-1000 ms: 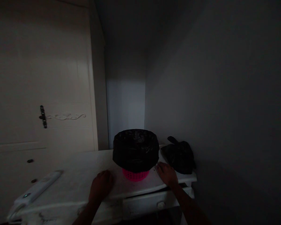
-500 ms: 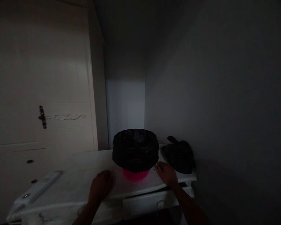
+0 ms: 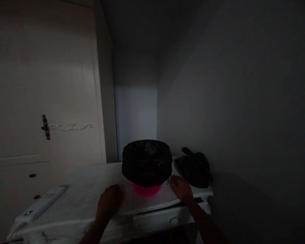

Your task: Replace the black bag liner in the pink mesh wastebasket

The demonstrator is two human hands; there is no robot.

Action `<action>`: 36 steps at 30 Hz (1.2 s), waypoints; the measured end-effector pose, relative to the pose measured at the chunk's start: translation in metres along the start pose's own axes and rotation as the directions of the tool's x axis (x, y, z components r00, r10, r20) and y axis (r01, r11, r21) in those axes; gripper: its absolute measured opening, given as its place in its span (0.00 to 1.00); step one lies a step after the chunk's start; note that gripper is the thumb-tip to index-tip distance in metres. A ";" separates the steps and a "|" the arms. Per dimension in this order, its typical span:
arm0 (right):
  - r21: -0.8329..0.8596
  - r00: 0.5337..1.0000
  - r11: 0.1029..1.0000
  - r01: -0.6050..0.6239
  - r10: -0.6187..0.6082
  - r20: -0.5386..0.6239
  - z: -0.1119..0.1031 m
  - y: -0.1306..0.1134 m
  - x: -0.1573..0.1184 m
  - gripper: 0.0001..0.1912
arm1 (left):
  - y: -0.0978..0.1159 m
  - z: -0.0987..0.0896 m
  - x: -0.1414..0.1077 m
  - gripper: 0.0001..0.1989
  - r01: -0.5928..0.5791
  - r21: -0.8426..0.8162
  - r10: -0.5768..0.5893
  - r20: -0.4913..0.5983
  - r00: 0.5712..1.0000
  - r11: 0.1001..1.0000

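A pink basket [image 3: 146, 190] stands upright on the white dresser top [image 3: 83, 189]. A black plastic bag [image 3: 147, 167] lines it and is folded down over its rim and most of its side. My left hand [image 3: 110, 199] rests on the dresser to the basket's left, apart from it, its fingers curled in with nothing visible in them. To the right of the basket lies my right hand [image 3: 181, 188], palm down, fingers stretched toward the basket's side and holding nothing. Just behind that hand sits a knotted black bag [image 3: 194, 169].
On the dresser's left edge lies a long white power strip [image 3: 42, 205]. The dresser's drawer [image 3: 165, 218] has a dark gap above it. A white wardrobe [image 3: 73, 84] rises at the left, and a grey wall [image 3: 234, 118] borders the dresser on the right. The room is dim.
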State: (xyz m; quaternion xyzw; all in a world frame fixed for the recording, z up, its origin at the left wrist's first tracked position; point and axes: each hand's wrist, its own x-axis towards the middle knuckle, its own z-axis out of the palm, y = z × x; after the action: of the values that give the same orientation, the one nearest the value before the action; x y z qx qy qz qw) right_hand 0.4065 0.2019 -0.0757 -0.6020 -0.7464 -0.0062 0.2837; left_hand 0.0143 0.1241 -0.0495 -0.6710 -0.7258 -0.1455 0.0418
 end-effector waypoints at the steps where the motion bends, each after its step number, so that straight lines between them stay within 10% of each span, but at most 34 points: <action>1: -0.001 1.000 1.000 -0.001 0.001 -0.001 0.000 0.000 0.000 0.27 | 0.000 0.001 0.000 0.21 -0.002 0.000 0.002 -0.005 1.000 1.000; 36: -0.009 1.000 1.000 -0.019 0.019 0.025 -0.002 -0.002 -0.001 0.28 | -0.002 0.003 0.000 0.21 -0.006 0.008 0.006 -0.033 0.999 1.000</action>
State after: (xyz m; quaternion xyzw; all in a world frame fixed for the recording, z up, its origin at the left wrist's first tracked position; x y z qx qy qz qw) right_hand 0.4057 0.1999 -0.0732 -0.6104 -0.7440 0.0008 0.2717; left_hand 0.0131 0.1252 -0.0526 -0.6705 -0.7235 -0.1537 0.0570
